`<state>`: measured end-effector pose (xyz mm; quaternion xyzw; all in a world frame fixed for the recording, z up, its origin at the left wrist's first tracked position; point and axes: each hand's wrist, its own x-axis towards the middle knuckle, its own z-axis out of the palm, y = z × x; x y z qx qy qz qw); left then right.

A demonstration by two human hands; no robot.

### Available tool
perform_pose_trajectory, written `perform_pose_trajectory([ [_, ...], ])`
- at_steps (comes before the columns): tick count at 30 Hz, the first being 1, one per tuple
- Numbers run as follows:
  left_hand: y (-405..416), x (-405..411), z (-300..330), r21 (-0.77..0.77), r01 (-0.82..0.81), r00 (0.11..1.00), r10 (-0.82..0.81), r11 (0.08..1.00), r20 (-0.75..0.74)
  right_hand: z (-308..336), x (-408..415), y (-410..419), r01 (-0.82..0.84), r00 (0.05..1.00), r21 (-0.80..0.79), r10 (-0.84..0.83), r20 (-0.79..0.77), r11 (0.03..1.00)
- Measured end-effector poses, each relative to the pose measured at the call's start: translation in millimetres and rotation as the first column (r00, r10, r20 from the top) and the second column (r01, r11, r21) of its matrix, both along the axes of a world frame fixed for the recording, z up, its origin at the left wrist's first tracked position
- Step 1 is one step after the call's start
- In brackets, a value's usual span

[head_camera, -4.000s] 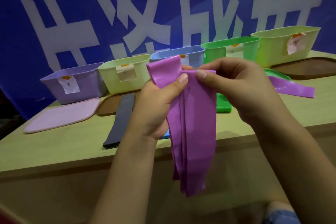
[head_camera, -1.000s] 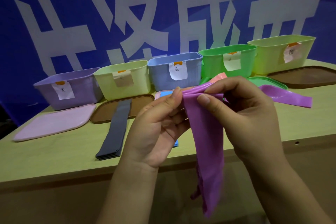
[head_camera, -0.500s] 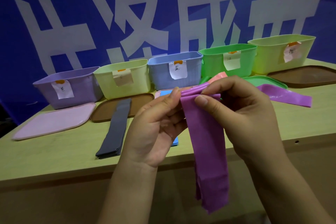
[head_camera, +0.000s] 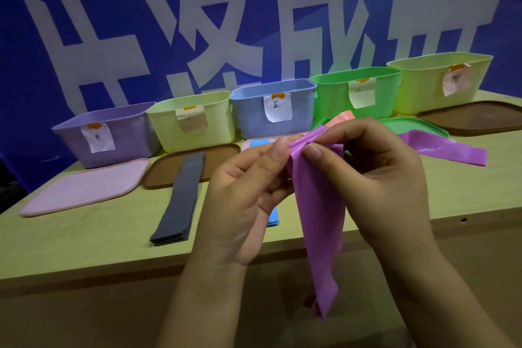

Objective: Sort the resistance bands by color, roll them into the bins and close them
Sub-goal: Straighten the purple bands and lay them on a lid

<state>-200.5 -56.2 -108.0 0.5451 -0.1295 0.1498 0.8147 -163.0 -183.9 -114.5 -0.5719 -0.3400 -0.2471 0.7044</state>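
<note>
A purple resistance band [head_camera: 319,215] hangs in front of the table edge, and both hands pinch its bunched top end. My left hand [head_camera: 243,195] pinches it from the left with thumb and forefinger. My right hand [head_camera: 375,175] pinches it from the right, fingers curled over the fold. A second purple band [head_camera: 446,147] lies on the table to the right. A dark grey band [head_camera: 180,200] lies folded flat at the left. A blue band [head_camera: 272,215] peeks out behind my left hand. A pink band [head_camera: 341,117] shows above my right hand.
Five open labelled bins stand in a row at the back: purple [head_camera: 113,133], pale yellow-green [head_camera: 195,121], blue [head_camera: 271,107], green [head_camera: 356,90], yellow-green [head_camera: 440,79]. Lids lie before them: pink [head_camera: 82,186], brown [head_camera: 217,155], green [head_camera: 423,127], brown [head_camera: 480,116]. A blue banner hangs behind.
The band's hanging tail has shortened as its top gathers between my fingers. Four seconds ago I held it spread wider and higher. The other bands and bins stay put.
</note>
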Motion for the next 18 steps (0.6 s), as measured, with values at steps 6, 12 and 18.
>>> perform_pose_trajectory([
  [6,0.9,1.1,-5.9,0.133,-0.120,0.986,0.103,0.984,0.129,-0.1,-2.8,0.8,-0.005,1.000,0.022,0.005,0.021,1.000],
  [12,2.7,0.1,-7.7,0.137,-0.234,0.954,0.200,0.963,0.222,-1.5,-6.1,-3.4,0.128,0.988,-0.036,-0.125,0.087,0.991],
  [18,9.3,-6.7,-3.9,0.203,-0.252,0.934,0.183,0.946,0.306,0.8,-2.8,-10.8,0.181,0.974,-0.113,-0.163,0.157,0.977],
])
